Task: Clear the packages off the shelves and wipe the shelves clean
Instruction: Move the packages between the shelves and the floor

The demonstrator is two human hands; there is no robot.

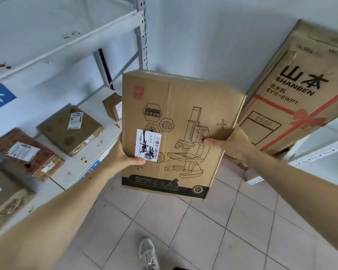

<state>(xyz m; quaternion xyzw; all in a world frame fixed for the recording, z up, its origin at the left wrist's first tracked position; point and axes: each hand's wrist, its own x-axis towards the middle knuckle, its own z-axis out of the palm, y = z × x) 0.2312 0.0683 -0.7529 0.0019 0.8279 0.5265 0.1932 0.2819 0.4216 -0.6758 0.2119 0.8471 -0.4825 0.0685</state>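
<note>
I hold a flat cardboard box printed with a microscope drawing (176,106) in the air over the tiled floor, to the right of the white shelf (98,152). My left hand (123,154) grips its left edge, thumb on the white label. My right hand (232,143) grips its right edge, thumb across the front. On the shelf lie a small brown box (111,107), a flat brown package (70,129), a reddish-brown package (27,152) and part of a larger box (2,201) at the left edge. The shelf surface carries brown stains.
An upper white shelf (47,36) with marks on it hangs above the packages. A tall cardboard box marked SHANBEN (293,94) leans against the wall at the right. Another white rack (320,152) stands at the far right. My shoe (147,252) is on the floor tiles.
</note>
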